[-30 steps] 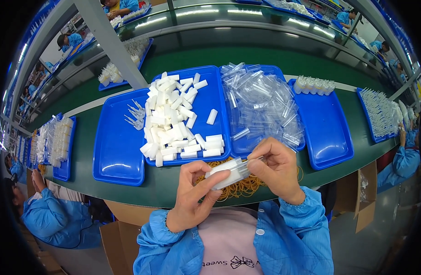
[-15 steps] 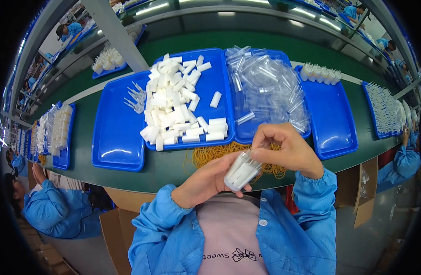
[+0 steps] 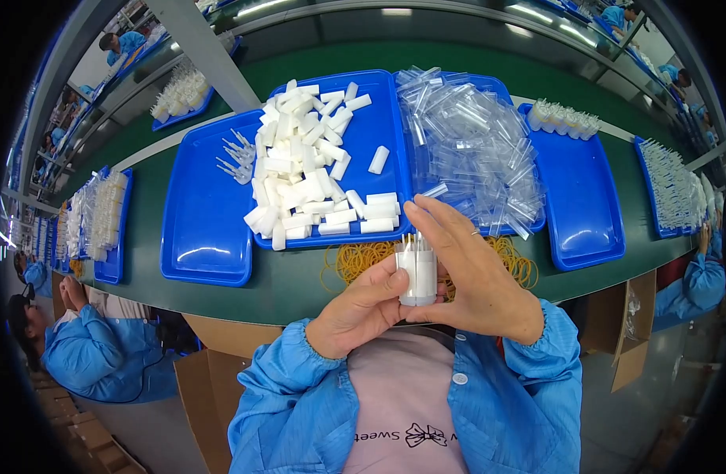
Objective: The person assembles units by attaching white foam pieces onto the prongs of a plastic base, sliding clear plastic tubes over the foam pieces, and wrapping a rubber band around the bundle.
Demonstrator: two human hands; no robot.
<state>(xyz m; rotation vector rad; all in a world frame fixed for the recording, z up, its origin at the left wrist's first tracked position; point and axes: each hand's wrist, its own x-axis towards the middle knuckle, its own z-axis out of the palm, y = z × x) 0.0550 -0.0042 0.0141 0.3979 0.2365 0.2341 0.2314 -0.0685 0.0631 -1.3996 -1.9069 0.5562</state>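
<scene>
the left hand (image 3: pixel 361 312) grips a bundle (image 3: pixel 417 275) of white pieces in clear casing, its thumb pressed on the near side and its other fingers bent beneath and behind. the bundle stands about upright in front of the chest, above the near edge of the green table (image 3: pixel 280 294); thin tips project from its top. the right hand (image 3: pixel 485 278) is open, fingers extended and slanting up past the bundle's right side, thumb low by its base. whether that thumb bears on the base cannot be told. a ring (image 3: pixel 475 232) is noted on a right finger.

yellow rubber bands (image 3: pixel 351 261) lie in a heap on the table, partly behind the hands. beyond them, a blue tray holds piled white blocks (image 3: pixel 300 174), one lying apart at its right. adjoining it, a second tray holds a heap of clear sleeves (image 3: pixel 473 150). at left, thin-tipped white parts (image 3: pixel 238 158) lie at the inner side of a blue tray (image 3: pixel 209 213). at right, a row of white assemblies (image 3: pixel 562 119) stands at the far end of another blue tray (image 3: pixel 584 197). a co-worker in a blue jacket (image 3: pixel 110 351) sits at left.
</scene>
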